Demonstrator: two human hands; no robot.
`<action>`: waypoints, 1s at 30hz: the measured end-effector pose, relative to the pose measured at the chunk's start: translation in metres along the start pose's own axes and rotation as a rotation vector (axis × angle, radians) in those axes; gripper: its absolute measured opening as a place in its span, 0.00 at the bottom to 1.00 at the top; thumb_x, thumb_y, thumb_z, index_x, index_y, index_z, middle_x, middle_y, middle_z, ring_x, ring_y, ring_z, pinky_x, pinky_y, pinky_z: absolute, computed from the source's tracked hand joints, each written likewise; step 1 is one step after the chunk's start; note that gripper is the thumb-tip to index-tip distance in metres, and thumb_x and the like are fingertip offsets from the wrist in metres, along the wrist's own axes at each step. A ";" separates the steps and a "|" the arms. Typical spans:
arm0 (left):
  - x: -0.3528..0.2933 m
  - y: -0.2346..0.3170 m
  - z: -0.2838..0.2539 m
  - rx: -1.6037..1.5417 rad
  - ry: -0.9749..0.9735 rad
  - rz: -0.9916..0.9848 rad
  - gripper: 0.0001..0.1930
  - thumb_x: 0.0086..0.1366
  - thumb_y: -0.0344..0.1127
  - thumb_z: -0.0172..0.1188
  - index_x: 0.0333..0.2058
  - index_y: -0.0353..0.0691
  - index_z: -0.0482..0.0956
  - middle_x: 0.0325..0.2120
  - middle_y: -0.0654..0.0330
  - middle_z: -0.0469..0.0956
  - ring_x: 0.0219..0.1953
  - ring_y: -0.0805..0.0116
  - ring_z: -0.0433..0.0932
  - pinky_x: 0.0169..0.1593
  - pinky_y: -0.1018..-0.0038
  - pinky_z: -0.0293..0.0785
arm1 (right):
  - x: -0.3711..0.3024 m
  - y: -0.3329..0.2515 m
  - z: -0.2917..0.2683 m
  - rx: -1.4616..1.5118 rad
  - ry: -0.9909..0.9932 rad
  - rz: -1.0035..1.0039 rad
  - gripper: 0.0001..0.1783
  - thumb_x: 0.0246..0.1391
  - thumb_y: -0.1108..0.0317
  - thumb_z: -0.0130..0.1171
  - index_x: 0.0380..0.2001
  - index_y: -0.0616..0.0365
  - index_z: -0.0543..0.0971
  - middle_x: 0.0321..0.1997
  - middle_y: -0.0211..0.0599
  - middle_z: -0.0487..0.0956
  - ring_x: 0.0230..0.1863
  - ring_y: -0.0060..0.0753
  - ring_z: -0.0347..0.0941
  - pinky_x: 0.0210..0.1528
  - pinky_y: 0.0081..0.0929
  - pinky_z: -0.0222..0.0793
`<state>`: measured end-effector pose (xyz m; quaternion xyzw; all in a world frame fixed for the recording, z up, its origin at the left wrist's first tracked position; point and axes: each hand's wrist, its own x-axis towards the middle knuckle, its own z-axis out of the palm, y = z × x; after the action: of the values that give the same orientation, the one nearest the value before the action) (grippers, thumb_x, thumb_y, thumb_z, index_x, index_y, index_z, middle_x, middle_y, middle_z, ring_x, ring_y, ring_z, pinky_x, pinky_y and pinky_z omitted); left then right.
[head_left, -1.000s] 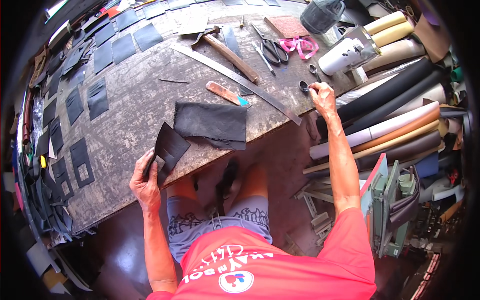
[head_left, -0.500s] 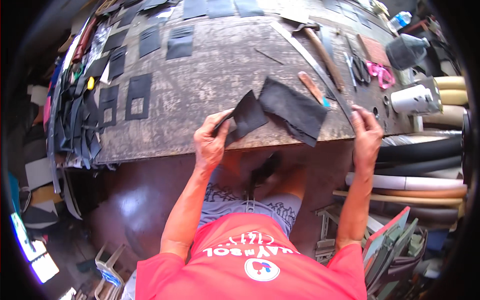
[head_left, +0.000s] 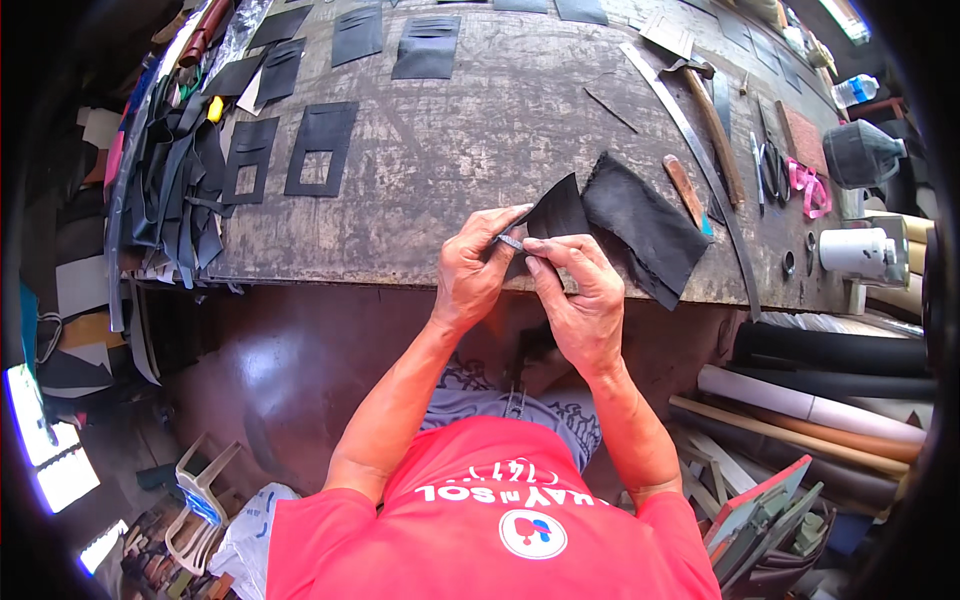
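Note:
My left hand [head_left: 468, 275] is closed on a small black leather piece [head_left: 558, 210], which stands up tilted at the table's near edge. Against it, my right hand [head_left: 583, 305] is closed in a pinch, thumb and forefinger together. A short greyish strip shows between the two hands; whether it is the leather's edge or a separate thing, I cannot tell. Just right of my hands lies a larger black leather piece [head_left: 645, 228] with a rough edge. Beyond it rest a wooden-handled tool [head_left: 683, 188] and a long metal ruler [head_left: 692, 150].
A hammer [head_left: 715, 135], black scissors [head_left: 773, 172], pink ribbon [head_left: 810, 188] and a white cylinder [head_left: 855, 252] occupy the right side. Black leather panels with cut-out windows [head_left: 322, 150] lie left, beside a heap of black strips [head_left: 180, 195]. Rolled material [head_left: 830, 350] is stacked beyond the table's right end.
My right hand has come left from the ruler's near end to meet my left hand at the small leather piece. The view has shifted, so the table sits further right and higher.

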<state>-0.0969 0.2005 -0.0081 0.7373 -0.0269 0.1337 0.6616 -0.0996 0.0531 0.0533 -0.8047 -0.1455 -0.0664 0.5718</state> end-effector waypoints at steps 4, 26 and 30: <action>-0.001 -0.001 -0.001 -0.004 0.008 -0.019 0.16 0.66 0.24 0.61 0.52 0.37 0.82 0.45 0.54 0.83 0.48 0.64 0.81 0.52 0.71 0.76 | 0.005 0.006 0.001 -0.092 0.039 -0.064 0.11 0.53 0.81 0.66 0.40 0.60 0.84 0.36 0.40 0.81 0.36 0.34 0.80 0.38 0.29 0.76; -0.001 0.000 0.000 0.033 0.017 -0.010 0.15 0.66 0.24 0.61 0.51 0.37 0.82 0.45 0.54 0.83 0.49 0.63 0.81 0.52 0.71 0.76 | 0.016 0.012 -0.005 -0.185 0.102 -0.084 0.11 0.51 0.82 0.65 0.39 0.62 0.84 0.36 0.41 0.81 0.36 0.39 0.80 0.39 0.31 0.77; -0.002 -0.003 0.001 0.048 0.028 0.001 0.15 0.65 0.23 0.61 0.51 0.37 0.82 0.46 0.53 0.83 0.49 0.62 0.81 0.53 0.71 0.76 | 0.017 0.008 -0.001 -0.158 0.114 -0.104 0.11 0.51 0.82 0.65 0.39 0.62 0.84 0.36 0.41 0.80 0.36 0.39 0.80 0.39 0.31 0.76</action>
<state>-0.0977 0.1998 -0.0110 0.7510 -0.0149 0.1448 0.6440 -0.0809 0.0526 0.0510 -0.8336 -0.1484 -0.1530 0.5096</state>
